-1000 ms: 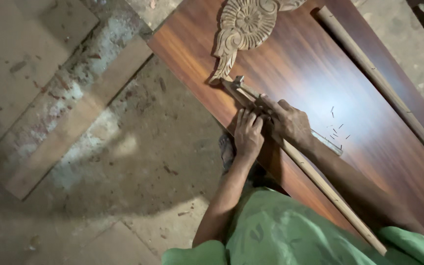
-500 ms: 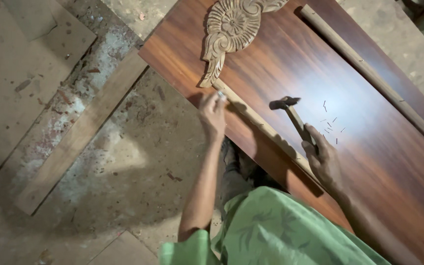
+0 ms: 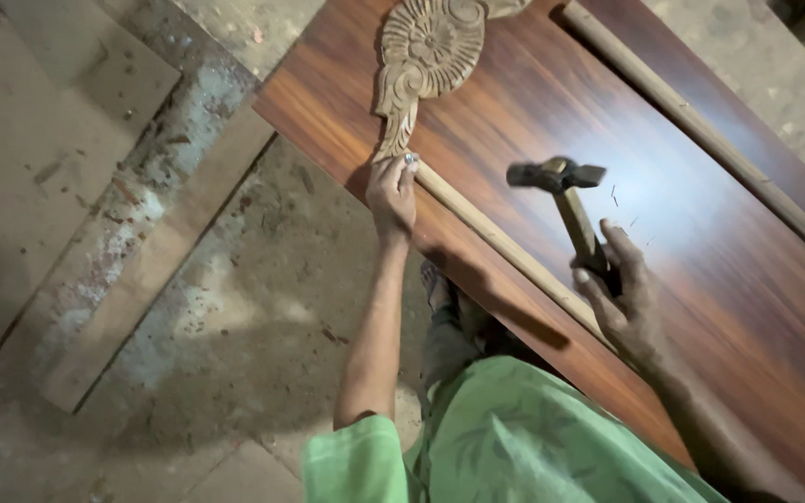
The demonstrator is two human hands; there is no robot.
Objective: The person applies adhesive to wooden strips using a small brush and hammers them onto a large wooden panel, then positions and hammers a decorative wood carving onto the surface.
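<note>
My left hand (image 3: 391, 191) pinches the end of the thin wooden moulding strip (image 3: 505, 247) against the dark veneered panel (image 3: 514, 102), just below the carved wooden ornament (image 3: 421, 56). I judge the strip light and springy, likely to skid on the glossy veneer, so pressing near its end suits it. My right hand (image 3: 619, 298) has a closed grip low on the handle of the claw hammer (image 3: 561, 191), raised above the panel; head-heavy, I'd say, best held far down. Small nails (image 3: 621, 200) lie beside it.
</note>
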